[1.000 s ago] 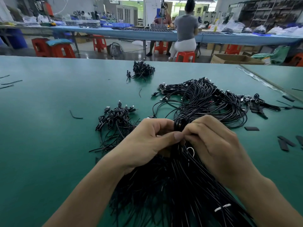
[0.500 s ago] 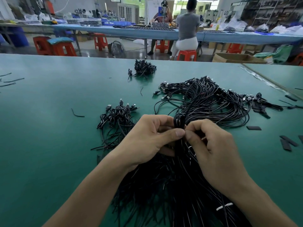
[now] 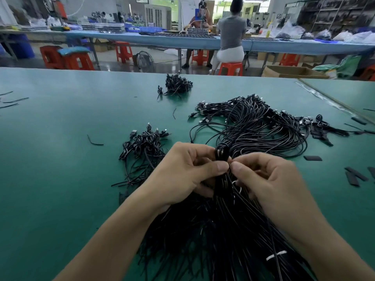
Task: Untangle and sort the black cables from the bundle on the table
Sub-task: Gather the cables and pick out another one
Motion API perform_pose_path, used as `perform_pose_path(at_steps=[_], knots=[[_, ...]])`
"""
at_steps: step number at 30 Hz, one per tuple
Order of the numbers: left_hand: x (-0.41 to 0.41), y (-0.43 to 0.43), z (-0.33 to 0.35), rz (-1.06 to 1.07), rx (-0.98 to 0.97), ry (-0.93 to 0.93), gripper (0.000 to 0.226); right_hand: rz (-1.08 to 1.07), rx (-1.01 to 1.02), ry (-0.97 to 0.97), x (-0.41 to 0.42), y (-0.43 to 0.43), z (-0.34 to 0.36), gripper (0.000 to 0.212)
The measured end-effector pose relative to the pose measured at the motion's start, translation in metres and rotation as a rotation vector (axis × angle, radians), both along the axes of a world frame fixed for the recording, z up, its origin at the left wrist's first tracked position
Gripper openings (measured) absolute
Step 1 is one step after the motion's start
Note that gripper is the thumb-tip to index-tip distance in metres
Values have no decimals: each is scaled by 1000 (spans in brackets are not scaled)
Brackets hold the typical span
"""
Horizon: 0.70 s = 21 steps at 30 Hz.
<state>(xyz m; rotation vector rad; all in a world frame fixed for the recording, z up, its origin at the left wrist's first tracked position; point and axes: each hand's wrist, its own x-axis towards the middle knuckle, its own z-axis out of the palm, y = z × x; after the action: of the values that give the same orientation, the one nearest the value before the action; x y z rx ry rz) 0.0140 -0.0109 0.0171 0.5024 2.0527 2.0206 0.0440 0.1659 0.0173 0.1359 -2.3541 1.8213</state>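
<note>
On the green bench point(image 3: 50, 159), left of centre, lies a small heap of black cables point(image 3: 146, 145), its plug ends pointing away from the person. Just to its right, the left hand point(image 3: 182, 169) grips the neck of the main bundle point(image 3: 223, 230), with the thumb laid across the front and the fingers curled behind. The bundle is a thick sheaf of thin black cables. Its long axis runs from the near edge away from the person. The far end is gathered into a tight looped knot point(image 3: 222, 151) standing just above the thumbs, and the near ends fan out wide toward the person. A white tie point(image 3: 276, 255) crosses a few strands low on the right. The right hand point(image 3: 269, 179) pinches the same neck, its thumb tip almost meeting the left thumb tip. A second ago the right fingers lay further over the knot. Since half a second ago both hands and the bundle have hardly shifted. Beyond them on the right sprawls a large looped pile point(image 3: 259, 128), and further right lie flat black strips point(image 3: 355, 176).
</note>
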Motion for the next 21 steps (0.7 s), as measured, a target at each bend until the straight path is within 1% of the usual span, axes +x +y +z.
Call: perform_pose_path(at_steps=[1, 2, 4, 5, 7, 9, 10, 13, 15, 16, 18, 20, 21], knots=[[0, 0, 0, 5, 21, -24, 11, -22, 104, 129, 0, 2, -2, 13], [1, 0, 1, 6, 48, -49, 16, -9, 162, 220, 1, 4, -2, 17], [1, 0, 2, -1, 100, -101, 18, 20, 297, 357, 2, 6, -3, 21], [1, 0, 2, -9, 113, -119, 16, 19, 397, 431, 2, 7, -3, 22], [3, 1, 3, -30, 110, -148, 12, 11, 563, 565, 0, 9, -4, 16], [4, 1, 4, -45, 92, -162, 12, 2, 687, 659, -1, 10, -4, 13], [4, 1, 4, -50, 89, -170, 13, -1, 730, 681, -2, 10, -4, 16], [4, 1, 5, -57, 82, -173, 17, -36, 807, 694, -1, 7, -4, 22], [3, 1, 4, -41, 71, -158, 19, -86, 820, 654, 1, 2, -5, 19], [2, 1, 3, -26, 61, -145, 20, -108, 794, 611, 2, -1, -6, 17], [1, 1, 0, 7, 21, -98, 15, -128, 679, 471, 7, -8, -6, 16], [1, 2, -3, 28, -30, -40, 3, -133, 556, 259, 7, -11, -4, 13], [0, 1, -4, 29, -58, -11, 5, -118, 496, 130, 6, -11, -3, 16]])
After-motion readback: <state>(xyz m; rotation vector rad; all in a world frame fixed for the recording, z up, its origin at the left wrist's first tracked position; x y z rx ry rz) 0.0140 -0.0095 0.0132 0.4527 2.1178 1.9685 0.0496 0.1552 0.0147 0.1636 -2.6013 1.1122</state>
